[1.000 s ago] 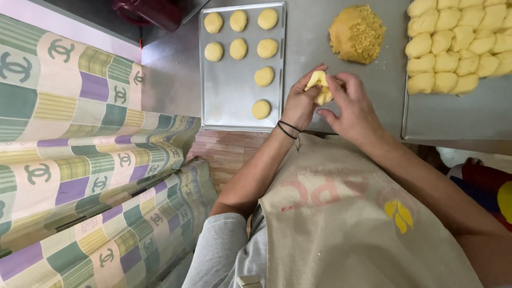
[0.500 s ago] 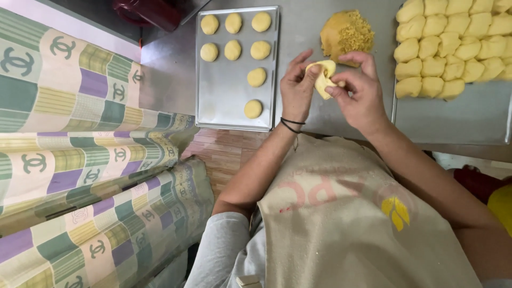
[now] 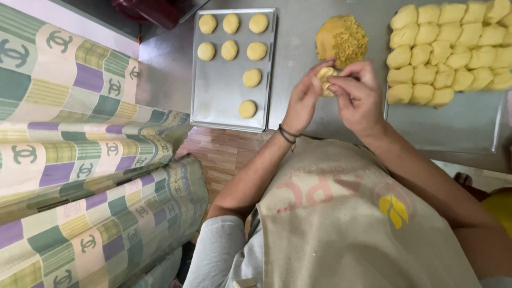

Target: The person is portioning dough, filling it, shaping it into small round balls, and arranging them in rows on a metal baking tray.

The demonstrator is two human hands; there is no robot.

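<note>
**Both hands closed on one dough piece above the steel desk**

Head view. The left hand (image 3: 303, 101) and the right hand (image 3: 358, 95) meet over the desk (image 3: 298, 64), and between them sits a small yellow dough piece (image 3: 325, 80). Both are grasping it: left fingers cup it from the side, right fingertips pinch its top. A dark band circles the left wrist.

Just beyond the hands lies a mound of yellow filling (image 3: 341, 40), crumbly on its right half, close to the fingers but apart from them. To the left of the left hand stands a baking tray (image 3: 224, 101) bearing eight round shaped balls. To the right of the right hand, a second tray (image 3: 453, 128) carries rows of rough cut dough lumps (image 3: 453, 48). A beige apron (image 3: 341, 224) covers the person's front. A checked cloth (image 3: 80, 138) hangs far left.
</note>
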